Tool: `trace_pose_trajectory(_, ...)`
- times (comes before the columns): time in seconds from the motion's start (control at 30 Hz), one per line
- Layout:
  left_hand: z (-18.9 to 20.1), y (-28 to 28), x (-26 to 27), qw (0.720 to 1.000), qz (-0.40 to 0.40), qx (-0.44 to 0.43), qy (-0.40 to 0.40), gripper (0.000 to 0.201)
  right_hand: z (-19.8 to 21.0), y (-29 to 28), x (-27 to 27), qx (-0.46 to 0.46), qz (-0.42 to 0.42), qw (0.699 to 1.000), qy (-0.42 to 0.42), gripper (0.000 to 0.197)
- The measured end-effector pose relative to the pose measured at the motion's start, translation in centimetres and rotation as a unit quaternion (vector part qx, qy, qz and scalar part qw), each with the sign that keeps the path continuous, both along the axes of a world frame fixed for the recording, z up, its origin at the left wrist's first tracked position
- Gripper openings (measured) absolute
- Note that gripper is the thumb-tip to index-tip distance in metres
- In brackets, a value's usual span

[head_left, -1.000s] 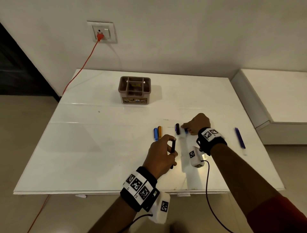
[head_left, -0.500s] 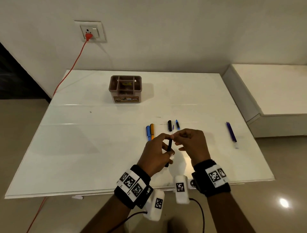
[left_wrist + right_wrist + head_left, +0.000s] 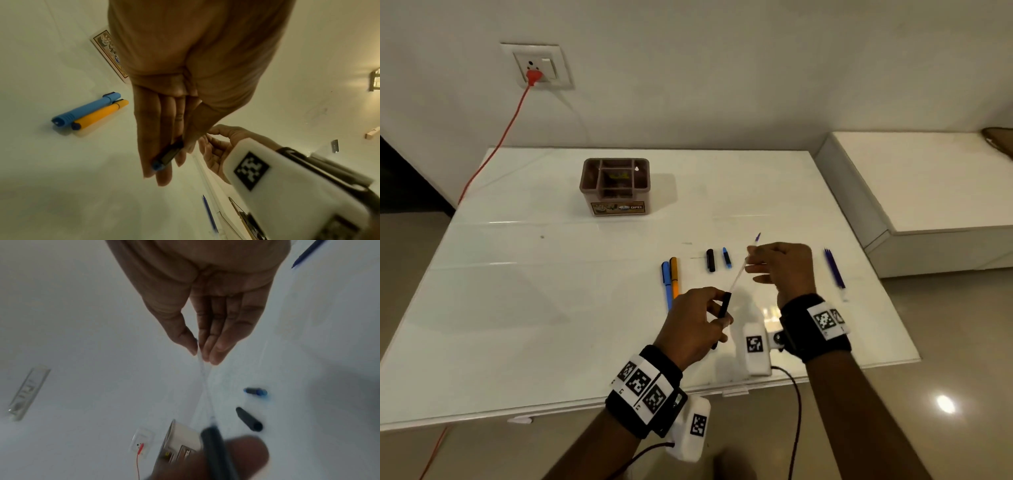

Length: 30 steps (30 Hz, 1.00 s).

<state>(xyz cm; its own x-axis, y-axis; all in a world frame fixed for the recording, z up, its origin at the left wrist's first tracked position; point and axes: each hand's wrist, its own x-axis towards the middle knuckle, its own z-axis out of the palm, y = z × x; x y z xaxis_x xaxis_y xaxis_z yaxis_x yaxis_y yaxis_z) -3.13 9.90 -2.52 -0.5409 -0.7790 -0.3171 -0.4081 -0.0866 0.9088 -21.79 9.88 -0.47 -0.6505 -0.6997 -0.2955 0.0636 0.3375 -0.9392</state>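
My left hand [image 3: 717, 305] grips a black pen barrel [image 3: 723, 305] above the white table [image 3: 517, 308]; its blue end shows in the left wrist view [image 3: 157, 166]. My right hand [image 3: 751, 263] pinches a thin clear refill [image 3: 738, 277] with a purple tip. The refill slants down-left into the barrel's top. In the right wrist view, thumb and fingers [image 3: 216, 352] hold the refill [image 3: 202, 369] above the blurred barrel [image 3: 216, 447].
A loose black cap [image 3: 710, 260] and a small blue piece [image 3: 727, 257] lie beyond my hands. A blue pen [image 3: 666, 284] and an orange pen [image 3: 674, 277] lie left. Purple refills [image 3: 834, 270] lie right. A brown organiser box [image 3: 615, 186] stands farther back.
My right hand left the pieces on the table, met the left hand at the barrel, then drew up and right. More of the refill now shows between the hands.
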Motion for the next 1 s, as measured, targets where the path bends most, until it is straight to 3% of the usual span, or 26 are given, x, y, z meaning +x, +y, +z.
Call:
trace_pose_trajectory(0.2,-0.3,-1.1,-0.9,0.999,0.044,0.002,0.018,0.030,-1.3,-7.7,-7.9,0.122,0.029,0.986,0.107,0.015)
trace_pose_trajectory(0.37,-0.5,-1.7,-2.4,0.997,0.067,0.015,0.034,0.025,-3.0,-13.0,-10.9,0.209,0.104,0.940,0.247,0.025)
trace_pose_trajectory(0.5,-1.1,-2.1,-2.5,0.997,0.069,0.001,0.019,0.027,-8.0,-17.4,-14.2,0.248,0.155,0.907,0.303,0.041)
trace_pose_trajectory(0.67,-1.3,-2.9,-2.2,0.996,0.089,0.000,0.022,0.029,-7.5,-18.3,-12.3,0.287,0.166,0.876,0.351,0.031)
trace_pose_trajectory(1.0,-1.1,-2.7,-2.1,0.996,0.086,0.005,0.013,0.027,-9.5,-17.8,-13.5,0.240,0.125,0.916,0.296,0.041)
